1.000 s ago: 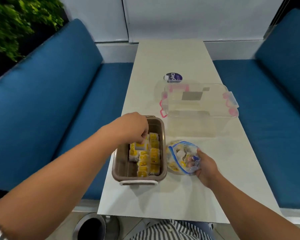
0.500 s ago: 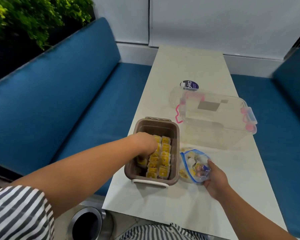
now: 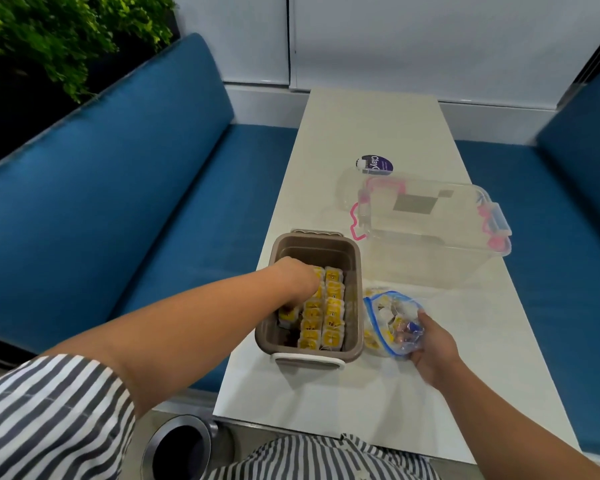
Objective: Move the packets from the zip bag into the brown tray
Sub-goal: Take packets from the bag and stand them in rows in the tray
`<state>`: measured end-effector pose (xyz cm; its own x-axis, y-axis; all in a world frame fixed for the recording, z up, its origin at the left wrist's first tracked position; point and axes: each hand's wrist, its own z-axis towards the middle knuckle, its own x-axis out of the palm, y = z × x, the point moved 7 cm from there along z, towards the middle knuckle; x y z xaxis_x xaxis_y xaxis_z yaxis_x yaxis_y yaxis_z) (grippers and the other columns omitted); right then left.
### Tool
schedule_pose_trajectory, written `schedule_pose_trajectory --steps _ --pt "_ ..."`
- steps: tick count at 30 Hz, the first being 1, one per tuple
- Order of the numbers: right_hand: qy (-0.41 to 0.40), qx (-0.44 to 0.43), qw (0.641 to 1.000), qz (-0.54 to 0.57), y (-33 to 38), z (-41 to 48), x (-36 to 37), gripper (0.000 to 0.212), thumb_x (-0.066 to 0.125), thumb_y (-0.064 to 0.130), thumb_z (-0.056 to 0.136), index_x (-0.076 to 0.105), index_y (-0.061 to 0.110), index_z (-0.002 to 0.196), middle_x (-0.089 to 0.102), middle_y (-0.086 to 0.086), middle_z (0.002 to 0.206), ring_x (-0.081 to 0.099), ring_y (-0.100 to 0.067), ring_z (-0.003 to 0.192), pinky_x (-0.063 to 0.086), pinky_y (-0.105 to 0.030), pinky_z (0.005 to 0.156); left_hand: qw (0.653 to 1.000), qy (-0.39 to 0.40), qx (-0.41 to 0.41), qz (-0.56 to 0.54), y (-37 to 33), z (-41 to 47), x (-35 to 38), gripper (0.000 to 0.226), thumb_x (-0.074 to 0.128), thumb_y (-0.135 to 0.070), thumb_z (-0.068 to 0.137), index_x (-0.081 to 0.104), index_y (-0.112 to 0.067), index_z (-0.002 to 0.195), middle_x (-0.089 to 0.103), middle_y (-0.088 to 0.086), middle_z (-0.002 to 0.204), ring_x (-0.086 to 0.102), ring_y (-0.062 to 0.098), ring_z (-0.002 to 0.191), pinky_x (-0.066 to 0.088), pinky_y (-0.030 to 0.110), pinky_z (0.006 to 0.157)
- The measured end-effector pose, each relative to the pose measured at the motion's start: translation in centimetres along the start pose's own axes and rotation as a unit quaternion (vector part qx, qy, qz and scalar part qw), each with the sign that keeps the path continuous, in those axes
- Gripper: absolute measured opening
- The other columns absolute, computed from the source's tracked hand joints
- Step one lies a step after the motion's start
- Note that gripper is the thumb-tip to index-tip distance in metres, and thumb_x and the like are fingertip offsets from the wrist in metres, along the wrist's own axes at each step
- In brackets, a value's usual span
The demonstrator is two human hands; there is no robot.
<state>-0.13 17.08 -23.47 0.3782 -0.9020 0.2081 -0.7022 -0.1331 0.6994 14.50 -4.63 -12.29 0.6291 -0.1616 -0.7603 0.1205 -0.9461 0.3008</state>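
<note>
Packets (image 3: pixel 326 306): yellow and white, standing in two neat rows inside the brown tray – more of them lie in the zip bag.
Brown tray (image 3: pixel 358 296): at the middle of the frame, near the left edge of the table (image 3: pixel 371 126), with a white handle (image 3: pixel 307 360) on the end nearest to me.
Zip bag (image 3: pixel 383 308): clear with a blue seal, just right of the tray, its mouth open.
My left hand (image 3: pixel 297 278): reaching down into the left part of the tray, knuckles up, touching the left row of packets. The fingers are hidden under the hand, so I cannot tell if they pinch a packet or are loose.
My right hand (image 3: pixel 433 344): at lower right of the tray, fingers curled around the bottom of the zip bag – it grasps the bag.
Clear box (image 3: pixel 430 230): with pink clips, behind the bag, toward the right of the frame.
Purple label (image 3: pixel 374 164): on the table just beyond the clear box.
Blue bench (image 3: pixel 118 202): along the left side; another blue seat is at the right edge.
Plant (image 3: pixel 49 36): green leaves in the upper left corner.
Bin (image 3: pixel 177 448): round, dark opening, at the bottom of the frame below the table edge.
</note>
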Motion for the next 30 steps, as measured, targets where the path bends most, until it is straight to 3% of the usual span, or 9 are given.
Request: schedule_pose_trajectory --steps 5,8,10,12,18,20,25,30 --pt "-0.003 -0.004 1.0 0.008 -0.2 -0.1 -0.1 0.029 0.049 0.033 0.108 0.066 0.012 0.118 0.076 -0.012 0.109 0.071 -0.035 0.101 0.057 -0.051 0.086 1.0 -0.001 0.005 -0.008 0.0 -0.6 -0.4 0.017 0.073 -0.016 0.083 0.071 -0.009 0.099 0.066 0.005 0.088 0.066 0.023 0.077 0.06 0.035 0.071" --pt "-0.001 -0.009 1.0 0.002 -0.1 -0.3 0.0 0.029 0.048 0.032 0.108 0.067 0.012 0.115 0.078 -0.01 0.099 0.071 -0.035 0.1 0.058 -0.051 0.085 0.999 -0.039 0.003 -0.014 0.4 -1.3 -2.4 0.012 0.071 -0.015 0.086 0.061 -0.008 0.083 0.059 0.003 0.078 0.063 0.023 0.072 0.058 0.035 0.068" --pt "0.001 -0.007 1.0 -0.002 0.1 -0.3 0.1 0.028 0.047 0.032 0.109 0.067 0.013 0.113 0.076 -0.012 0.104 0.071 -0.036 0.101 0.058 -0.051 0.083 0.995 -0.082 -0.004 -0.049 0.9 -1.9 -4.6 0.014 0.071 -0.018 0.087 0.061 -0.012 0.077 0.059 0.0 0.075 0.063 0.022 0.071 0.059 0.038 0.069" --pt "0.0 -0.004 1.0 -0.006 0.1 -0.3 0.2 0.029 0.046 0.033 0.109 0.067 0.014 0.113 0.074 -0.012 0.109 0.07 -0.037 0.103 0.058 -0.051 0.083 0.987 -0.124 -0.01 -0.102 1.2 -2.4 -6.8 0.005 0.069 -0.021 0.087 0.069 -0.017 0.089 0.065 -0.001 0.082 0.064 0.021 0.075 0.058 0.038 0.071" --pt "0.018 -0.008 0.999 -0.032 -0.1 0.3 0.0 0.04 0.047 0.038 0.107 0.066 0.011 0.129 0.073 -0.017 0.123 0.068 -0.042 0.115 0.052 -0.061 0.1 0.946 -0.216 0.065 -0.235 -2.5 -3.0 -12.6 0.02 0.065 -0.041 0.092 0.07 -0.024 0.102 0.066 -0.009 0.091 0.058 0.012 0.084 0.049 0.031 0.073" --pt "0.03 -0.01 0.999 -0.041 0.1 0.3 -0.1 0.038 0.046 0.037 0.108 0.068 0.012 0.126 0.074 -0.017 0.119 0.069 -0.041 0.113 0.054 -0.058 0.098 0.94 -0.208 0.088 -0.255 -4.7 -2.2 -12.9 0.019 0.065 -0.041 0.092 0.07 -0.025 0.099 0.063 -0.011 0.089 0.055 0.01 0.082 0.047 0.03 0.071" --pt "0.048 -0.011 0.997 -0.06 0.3 0.7 -0.3 0.038 0.042 0.033 0.11 0.067 0.007 0.124 0.069 -0.022 0.109 0.066 -0.038 0.094 0.057 -0.04 0.07 0.951 -0.171 0.084 -0.245 -8.9 1.3 -11.7 0.017 0.063 -0.035 0.092 0.071 -0.021 0.095 0.068 -0.003 0.092 0.057 0.016 0.084 0.047 0.032 0.07" --pt "0.06 -0.011 0.995 -0.083 0.8 1.5 -0.7 0.038 0.048 0.035 0.108 0.068 0.005 0.119 0.07 -0.029 0.105 0.068 -0.044 0.094 0.056 -0.055 0.092 0.977 -0.123 0.035 -0.171 -11.9 5.0 -10.3 0.008 0.06 -0.011 0.087 0.068 -0.01 0.084 0.065 0.006 0.084 0.064 0.025 0.08 0.05 0.033 0.066"
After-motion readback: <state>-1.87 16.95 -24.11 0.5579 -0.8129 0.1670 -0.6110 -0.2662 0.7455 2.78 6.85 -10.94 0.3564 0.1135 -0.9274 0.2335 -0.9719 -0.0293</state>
